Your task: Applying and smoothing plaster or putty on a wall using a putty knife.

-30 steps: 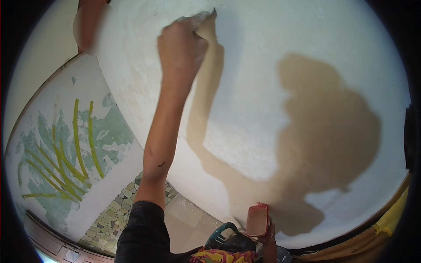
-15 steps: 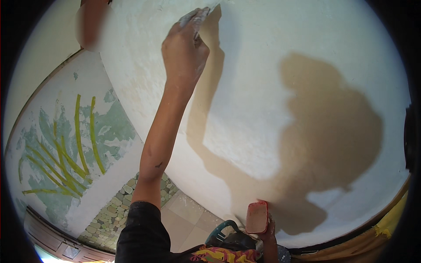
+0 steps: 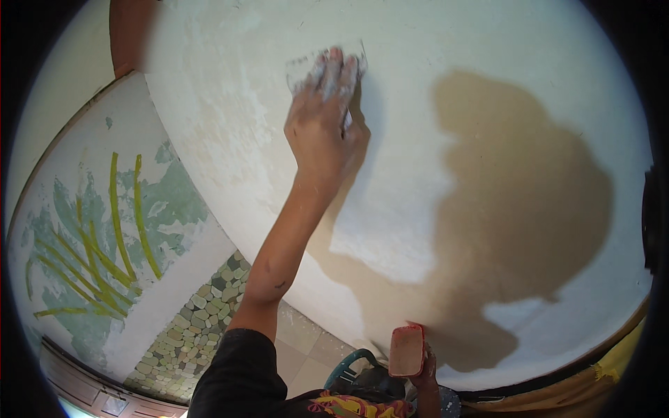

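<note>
Against wall (image 3: 404, 125), left hand (image 3: 323, 124) outstretched, holding scraper (image 3: 300, 68); right hand (image 3: 427, 370), low, clasping red tub (image 3: 421, 338).

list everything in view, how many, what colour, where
Large wall: 1, whitish, centre
Shadow: 1, brownish, right of centre
Flat scraper: 1, translucent, upper centre
Container: 1, red and beige, lower centre
Painted wall: 1, white and green, left
Painted blades: several, yellowish, left
Pebble strip: 1, greenish, lower left
Floor tiles: several, beige, lower centre
Curved piece: 1, teal, bottom centre
Speckled item: 1, bluish, bottom edge
Cloth: 1, yellow, lower right
Woodwork: 1, brown, lower left
Blurred shape: 1, brown, top left
Dark object: 1, black, right edge
Patterned garment: 1, multicoloured, bottom centre
Sleeve: 1, black, left of bottom centre
Left grip: 1, smeared white, on the scraper
Right grip: 1, shaded, at the container
</note>
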Tool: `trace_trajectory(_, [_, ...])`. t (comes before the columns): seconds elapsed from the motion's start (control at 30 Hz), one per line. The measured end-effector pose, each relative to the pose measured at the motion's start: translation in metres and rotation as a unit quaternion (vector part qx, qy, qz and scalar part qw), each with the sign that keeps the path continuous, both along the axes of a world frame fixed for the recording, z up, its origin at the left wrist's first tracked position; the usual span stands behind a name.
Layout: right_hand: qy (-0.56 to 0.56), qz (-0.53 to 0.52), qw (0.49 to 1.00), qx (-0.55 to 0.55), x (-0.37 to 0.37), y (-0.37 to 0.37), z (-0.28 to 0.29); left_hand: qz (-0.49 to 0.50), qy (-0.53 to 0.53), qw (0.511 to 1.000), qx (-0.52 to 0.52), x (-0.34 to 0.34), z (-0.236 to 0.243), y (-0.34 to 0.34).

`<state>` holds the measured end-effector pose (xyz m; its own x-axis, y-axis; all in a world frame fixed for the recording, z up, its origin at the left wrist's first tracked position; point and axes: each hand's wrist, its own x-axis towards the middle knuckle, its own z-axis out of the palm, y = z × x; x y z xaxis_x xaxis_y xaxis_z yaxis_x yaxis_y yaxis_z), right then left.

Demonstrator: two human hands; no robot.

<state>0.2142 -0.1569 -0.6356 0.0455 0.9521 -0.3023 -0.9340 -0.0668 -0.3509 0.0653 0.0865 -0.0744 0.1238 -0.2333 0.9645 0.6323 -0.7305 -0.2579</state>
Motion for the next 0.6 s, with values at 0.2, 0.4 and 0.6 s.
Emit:
trace_trajectory(0.2, [0.026, 0.046, 0.999, 0.002, 0.002, 0.011, -0.018, -0.045, 0.119, 0.982, -0.138, -0.03, -0.026, -0.041])
trace_trajectory(0.4, [0.025, 0.078, 0.997, -0.015, -0.009, 0.024, 0.0, -0.108, 0.04, 0.986, -0.124, -0.06, 0.091, -0.014])
trace_trajectory(0.6, [0.028, 0.085, 0.996, -0.023, -0.025, 0.019, 0.03, -0.038, 0.059, 0.997, 0.03, -0.044, 0.114, -0.008])
